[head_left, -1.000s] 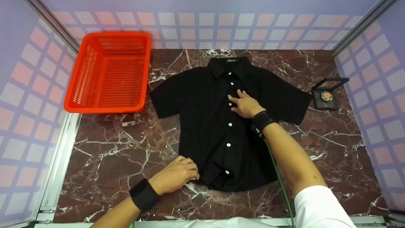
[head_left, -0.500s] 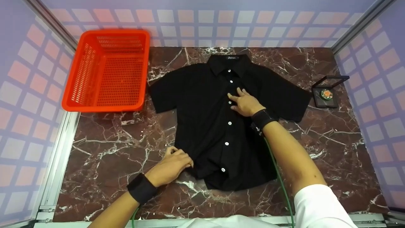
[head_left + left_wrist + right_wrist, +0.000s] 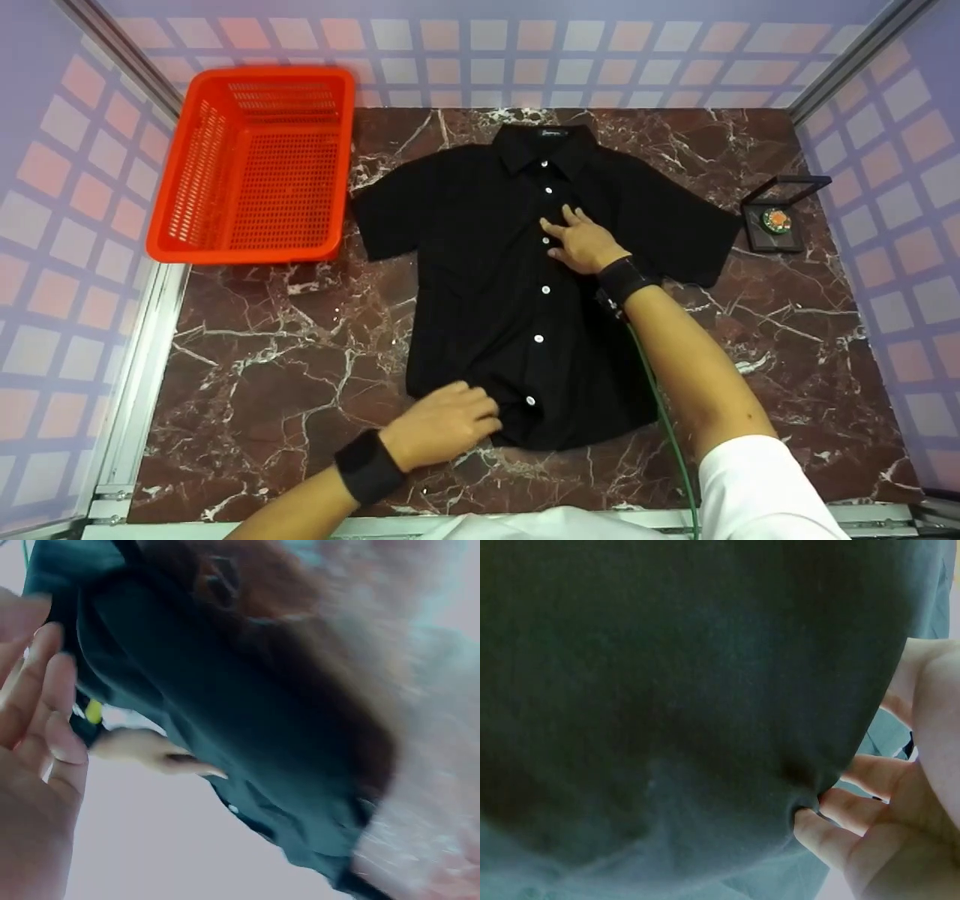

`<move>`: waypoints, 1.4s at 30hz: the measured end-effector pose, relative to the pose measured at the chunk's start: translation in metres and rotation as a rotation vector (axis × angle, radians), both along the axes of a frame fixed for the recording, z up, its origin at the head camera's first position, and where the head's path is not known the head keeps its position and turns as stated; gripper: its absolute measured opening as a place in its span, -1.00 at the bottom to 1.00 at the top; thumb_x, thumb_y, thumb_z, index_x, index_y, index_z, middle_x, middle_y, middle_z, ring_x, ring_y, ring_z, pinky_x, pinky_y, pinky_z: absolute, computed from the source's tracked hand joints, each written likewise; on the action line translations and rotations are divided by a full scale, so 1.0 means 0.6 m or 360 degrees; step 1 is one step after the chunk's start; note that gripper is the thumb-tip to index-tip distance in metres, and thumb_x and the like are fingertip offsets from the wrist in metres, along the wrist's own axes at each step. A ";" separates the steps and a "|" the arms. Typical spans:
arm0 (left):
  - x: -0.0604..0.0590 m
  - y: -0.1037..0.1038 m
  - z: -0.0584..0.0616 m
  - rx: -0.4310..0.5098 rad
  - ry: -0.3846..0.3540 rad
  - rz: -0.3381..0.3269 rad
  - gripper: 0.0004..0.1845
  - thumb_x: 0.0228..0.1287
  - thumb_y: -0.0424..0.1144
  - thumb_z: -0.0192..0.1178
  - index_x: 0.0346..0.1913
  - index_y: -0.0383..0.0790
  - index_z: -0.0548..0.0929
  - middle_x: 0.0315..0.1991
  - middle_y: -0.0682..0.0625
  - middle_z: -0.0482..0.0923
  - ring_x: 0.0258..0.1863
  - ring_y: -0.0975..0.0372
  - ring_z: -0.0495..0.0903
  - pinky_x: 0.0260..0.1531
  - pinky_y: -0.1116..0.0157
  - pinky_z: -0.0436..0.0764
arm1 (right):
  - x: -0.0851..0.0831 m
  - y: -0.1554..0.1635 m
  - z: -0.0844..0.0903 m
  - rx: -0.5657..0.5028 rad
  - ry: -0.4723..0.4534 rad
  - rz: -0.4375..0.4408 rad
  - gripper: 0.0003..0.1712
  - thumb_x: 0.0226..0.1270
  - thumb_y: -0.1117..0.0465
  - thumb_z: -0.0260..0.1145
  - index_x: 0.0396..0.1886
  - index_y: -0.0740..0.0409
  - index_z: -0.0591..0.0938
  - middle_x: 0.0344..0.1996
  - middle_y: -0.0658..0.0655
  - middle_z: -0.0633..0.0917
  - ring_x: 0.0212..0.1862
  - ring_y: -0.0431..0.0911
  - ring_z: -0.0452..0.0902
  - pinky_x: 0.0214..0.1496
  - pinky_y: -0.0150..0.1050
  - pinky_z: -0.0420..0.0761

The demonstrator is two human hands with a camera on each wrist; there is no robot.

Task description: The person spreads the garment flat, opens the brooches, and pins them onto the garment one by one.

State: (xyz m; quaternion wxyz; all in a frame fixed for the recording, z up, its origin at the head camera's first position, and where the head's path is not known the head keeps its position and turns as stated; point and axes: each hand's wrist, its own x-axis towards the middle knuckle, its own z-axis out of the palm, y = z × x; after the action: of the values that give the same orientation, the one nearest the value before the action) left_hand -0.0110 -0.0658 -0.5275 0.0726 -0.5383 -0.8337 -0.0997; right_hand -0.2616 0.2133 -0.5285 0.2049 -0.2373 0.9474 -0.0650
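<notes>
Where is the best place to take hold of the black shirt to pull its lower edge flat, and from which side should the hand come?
Probably the rumpled bottom hem of the black shirt, near the lowest button. Come from the near edge of the marble table, where the left hand already rests on the hem; there the cloth bunches and gives a fold to pinch. The right hand presses the chest flat.

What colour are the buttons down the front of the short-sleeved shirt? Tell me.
White, against the black short-sleeved shirt; the small round buttons show best in the head view.
</notes>
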 end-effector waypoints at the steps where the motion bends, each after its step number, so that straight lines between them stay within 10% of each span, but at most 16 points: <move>1: 0.002 0.008 -0.003 -0.0038 0.0067 -0.0008 -0.87 0.25 -0.21 0.29 -0.18 0.02 0.79 -0.24 0.20 0.62 -0.29 0.31 0.49 -0.27 0.37 0.43 | 0.000 0.001 0.000 -0.0002 0.0000 -0.0007 -0.30 0.54 0.02 0.17 0.57 0.06 0.24 0.49 0.57 0.04 0.51 0.43 -0.05 0.50 0.16 0.11; 12: -0.005 0.070 -0.040 -0.0126 0.0297 -0.0018 -0.79 0.24 -0.24 0.23 -0.55 0.04 0.65 -0.49 0.17 0.54 -0.49 0.33 0.50 -0.55 0.42 0.35 | 0.001 0.001 -0.002 -0.0012 -0.0022 -0.0027 -0.30 0.54 0.01 0.17 0.58 0.04 0.24 0.50 0.56 0.02 0.50 0.44 -0.06 0.49 0.17 0.12; 24: 0.011 0.092 -0.038 -0.0026 -0.0139 -0.0257 -0.89 0.26 -0.08 0.32 -0.43 0.12 0.73 -0.39 0.27 0.59 -0.35 0.43 0.57 -0.33 0.51 0.54 | 0.002 0.000 -0.001 -0.0019 -0.0015 -0.0028 -0.30 0.55 0.02 0.17 0.58 0.03 0.24 0.51 0.54 0.03 0.51 0.42 -0.06 0.50 0.16 0.11; 35: 0.022 0.126 -0.034 -0.0158 -0.0097 -0.0309 -0.83 0.36 0.06 0.22 -0.31 0.16 0.73 -0.33 0.29 0.60 -0.32 0.42 0.55 -0.24 0.46 0.48 | -0.001 0.004 -0.001 -0.0014 -0.0001 -0.0003 -0.31 0.56 0.02 0.15 0.58 0.06 0.24 0.49 0.56 0.04 0.54 0.36 -0.08 0.53 0.10 0.03; 42: 0.005 0.081 -0.019 -0.0156 -0.0265 -0.0248 -0.81 0.38 0.07 0.24 -0.14 0.15 0.77 -0.20 0.27 0.64 -0.20 0.38 0.54 -0.15 0.41 0.46 | 0.001 0.003 -0.002 -0.0027 -0.0009 -0.0011 -0.31 0.56 0.01 0.15 0.58 0.05 0.23 0.50 0.56 0.03 0.53 0.38 -0.10 0.53 0.12 0.05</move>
State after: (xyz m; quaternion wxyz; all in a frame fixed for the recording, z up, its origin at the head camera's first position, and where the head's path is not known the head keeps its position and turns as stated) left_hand -0.0078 -0.0170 -0.5389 -0.0313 -0.5941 -0.7964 -0.1085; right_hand -0.2607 0.2149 -0.5299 0.2054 -0.2356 0.9470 -0.0745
